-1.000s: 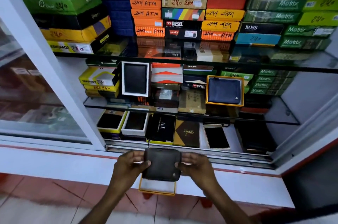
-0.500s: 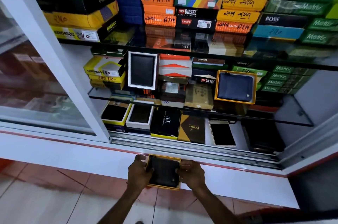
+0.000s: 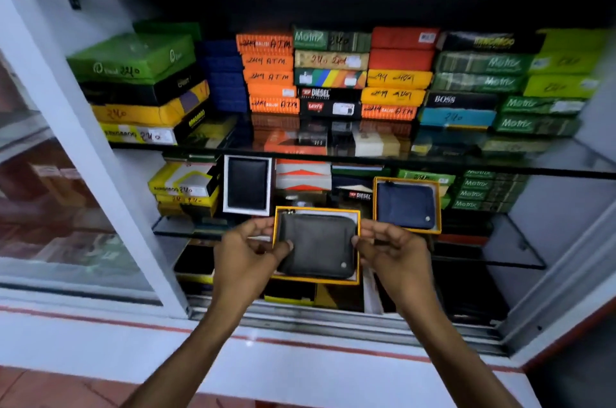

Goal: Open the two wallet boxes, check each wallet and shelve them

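Note:
A dark grey wallet (image 3: 318,246) lies in an open yellow-rimmed box (image 3: 357,242). I hold that box tilted upright in front of the middle glass shelf (image 3: 513,234). My left hand (image 3: 248,249) grips its left edge, thumb on the wallet. My right hand (image 3: 388,246) grips its right edge. To the right, a navy wallet (image 3: 405,205) stands on the shelf in another yellow-rimmed box (image 3: 375,200). A black wallet (image 3: 247,184) in a white-rimmed box (image 3: 225,185) stands to the left.
Stacks of coloured wallet boxes (image 3: 330,74) fill the upper shelf. More green boxes (image 3: 480,189) and yellow boxes (image 3: 181,185) sit at the middle shelf's ends. A white sliding-door frame (image 3: 83,147) slants at left. Open boxes lie on the bottom level (image 3: 196,264).
The wallet went back into its yellow box down at the counter ledge. Both hands then lifted the box up to the middle shelf, between the two displayed wallets.

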